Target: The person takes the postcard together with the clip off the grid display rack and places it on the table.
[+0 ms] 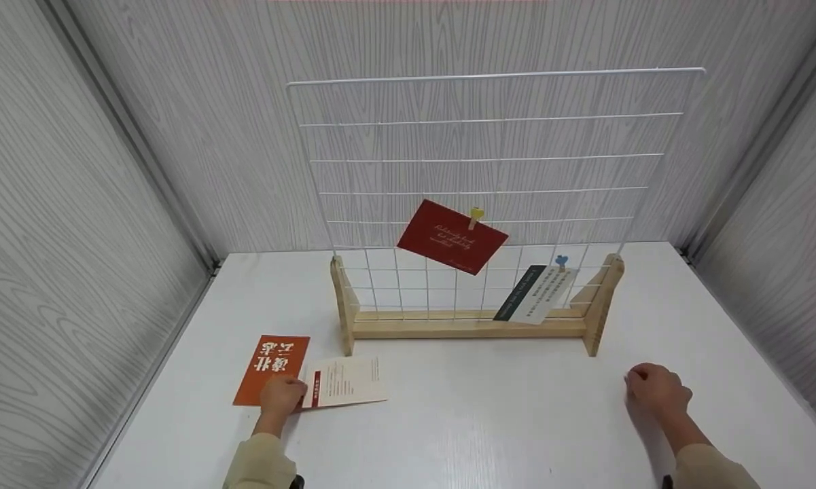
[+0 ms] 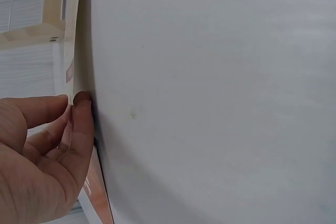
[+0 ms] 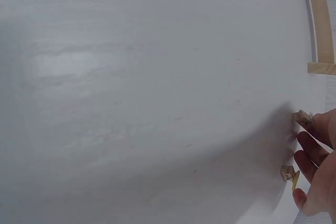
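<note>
In the left wrist view my left hand (image 2: 47, 156) pinches the edge of a cream card (image 2: 73, 30) between thumb and finger. In the head view the left hand (image 1: 282, 395) lies over the corner of an orange card (image 1: 258, 370), and the cream card (image 1: 350, 380) reaches out to its right. At the right of the table my right hand (image 1: 658, 390) has its fingers curled down. Seen from the right wrist, it holds a small wooden clothespin (image 3: 301, 118) at its upper fingertips. Another clothespin (image 3: 287, 173), with a yellow part, touches the lower fingers. The head view hides both.
A white wire grid (image 1: 496, 160) stands upright in a wooden base (image 1: 469, 331) at the back. A dark red card (image 1: 452, 238) hangs there under a yellow clip (image 1: 476, 214). A grey and white card (image 1: 540, 299) hangs lower under a blue clip (image 1: 562, 261).
</note>
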A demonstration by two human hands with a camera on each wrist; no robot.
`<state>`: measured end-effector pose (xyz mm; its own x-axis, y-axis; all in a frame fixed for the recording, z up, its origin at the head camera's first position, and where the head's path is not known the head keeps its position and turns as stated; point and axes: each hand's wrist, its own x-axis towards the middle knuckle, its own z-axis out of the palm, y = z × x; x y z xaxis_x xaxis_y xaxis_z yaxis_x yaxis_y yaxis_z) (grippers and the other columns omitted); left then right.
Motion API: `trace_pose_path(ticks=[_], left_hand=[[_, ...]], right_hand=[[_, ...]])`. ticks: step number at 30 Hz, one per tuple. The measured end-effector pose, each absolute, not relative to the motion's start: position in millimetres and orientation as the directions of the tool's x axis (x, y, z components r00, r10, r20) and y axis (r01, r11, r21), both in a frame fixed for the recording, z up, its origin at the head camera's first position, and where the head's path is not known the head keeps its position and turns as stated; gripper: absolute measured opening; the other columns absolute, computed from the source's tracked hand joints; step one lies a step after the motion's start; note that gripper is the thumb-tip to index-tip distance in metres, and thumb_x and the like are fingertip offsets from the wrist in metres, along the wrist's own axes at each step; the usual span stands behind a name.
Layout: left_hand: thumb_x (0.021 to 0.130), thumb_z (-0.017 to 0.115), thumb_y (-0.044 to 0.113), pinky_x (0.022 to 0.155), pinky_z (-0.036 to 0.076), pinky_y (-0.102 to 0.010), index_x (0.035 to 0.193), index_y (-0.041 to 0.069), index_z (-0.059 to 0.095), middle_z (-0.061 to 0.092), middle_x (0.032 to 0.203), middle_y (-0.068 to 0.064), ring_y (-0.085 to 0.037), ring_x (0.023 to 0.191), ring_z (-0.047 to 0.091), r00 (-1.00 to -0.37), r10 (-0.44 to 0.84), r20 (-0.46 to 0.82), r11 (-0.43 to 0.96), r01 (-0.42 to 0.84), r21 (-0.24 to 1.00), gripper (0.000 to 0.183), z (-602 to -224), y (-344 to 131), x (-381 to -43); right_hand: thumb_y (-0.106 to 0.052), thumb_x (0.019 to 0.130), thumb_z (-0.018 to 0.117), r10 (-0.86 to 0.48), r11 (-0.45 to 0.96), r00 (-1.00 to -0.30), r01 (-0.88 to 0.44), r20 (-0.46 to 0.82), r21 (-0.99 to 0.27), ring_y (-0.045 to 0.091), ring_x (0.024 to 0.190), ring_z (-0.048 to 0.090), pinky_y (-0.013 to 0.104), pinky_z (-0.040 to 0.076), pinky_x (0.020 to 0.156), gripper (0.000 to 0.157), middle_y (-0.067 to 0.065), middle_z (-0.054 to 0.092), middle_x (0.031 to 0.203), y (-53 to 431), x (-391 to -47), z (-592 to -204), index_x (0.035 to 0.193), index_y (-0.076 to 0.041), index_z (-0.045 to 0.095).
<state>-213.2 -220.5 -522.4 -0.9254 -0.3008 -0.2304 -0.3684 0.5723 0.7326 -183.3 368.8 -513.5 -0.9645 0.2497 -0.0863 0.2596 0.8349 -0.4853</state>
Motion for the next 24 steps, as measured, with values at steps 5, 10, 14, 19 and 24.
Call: trace_pose_path(ticks=[5, 10, 14, 19, 24], left_hand=[[0.079, 0.055, 0.007, 0.051, 0.042, -0.027, 0.08, -0.006, 0.062, 0.056, 0.068, -0.007, -0.02, 0.064, 0.05, -0.929, -0.305, -0.21, 0.583, -0.356, 0.73, 0.015, -520.4, -220.3, -213.0], [0.079, 0.055, 0.007, 0.047, 0.042, -0.025, 0.079, -0.007, 0.061, 0.054, 0.064, -0.006, -0.018, 0.059, 0.05, -0.932, -0.304, -0.196, 0.583, -0.344, 0.736, 0.015, -517.3, -219.2, -212.0], [0.079, 0.055, 0.008, 0.044, 0.039, -0.024, 0.07, -0.003, 0.059, 0.051, 0.057, -0.005, -0.016, 0.054, 0.048, -0.928, -0.319, -0.194, 0.568, -0.35, 0.745, 0.015, -517.2, -218.0, -211.6], [0.081, 0.054, 0.009, 0.042, 0.039, -0.024, 0.065, 0.001, 0.055, 0.048, 0.053, -0.005, -0.016, 0.048, 0.047, -0.916, -0.339, -0.213, 0.544, -0.376, 0.751, 0.018, -520.3, -217.9, -212.9], [0.083, 0.053, 0.01, 0.042, 0.039, -0.023, 0.062, 0.002, 0.052, 0.046, 0.052, -0.004, -0.015, 0.047, 0.045, -0.913, -0.344, -0.219, 0.524, -0.381, 0.762, 0.021, -518.8, -217.6, -212.2]], right_hand=[[-0.018, 0.087, 0.042, 0.251, 0.835, -0.965, 0.255, -0.076, -0.487, 0.032, 0.077, 0.051, 0.053, 0.03, 0.066, 0.03, 0.014, 0.059, 0.083, 372.4, -182.9, -515.5, 0.096, 0.005, 0.058], [-0.018, 0.087, 0.041, 0.255, 0.827, -0.964, 0.258, -0.076, -0.499, 0.032, 0.078, 0.051, 0.055, 0.03, 0.068, 0.03, 0.012, 0.059, 0.081, 373.4, -182.6, -515.7, 0.096, 0.005, 0.058], [-0.018, 0.087, 0.042, 0.258, 0.82, -0.963, 0.262, -0.081, -0.509, 0.032, 0.079, 0.051, 0.054, 0.03, 0.069, 0.03, 0.014, 0.059, 0.083, 373.5, -182.2, -516.0, 0.096, 0.005, 0.058], [-0.019, 0.088, 0.042, 0.25, 0.818, -0.964, 0.26, -0.09, -0.513, 0.031, 0.078, 0.051, 0.054, 0.03, 0.068, 0.03, 0.014, 0.059, 0.084, 374.6, -180.5, -515.3, 0.097, 0.006, 0.057], [-0.02, 0.088, 0.042, 0.241, 0.822, -0.967, 0.246, -0.078, -0.514, 0.034, 0.08, 0.051, 0.054, 0.03, 0.069, 0.031, 0.018, 0.058, 0.088, 374.6, -178.7, -511.1, 0.099, 0.007, 0.056]])
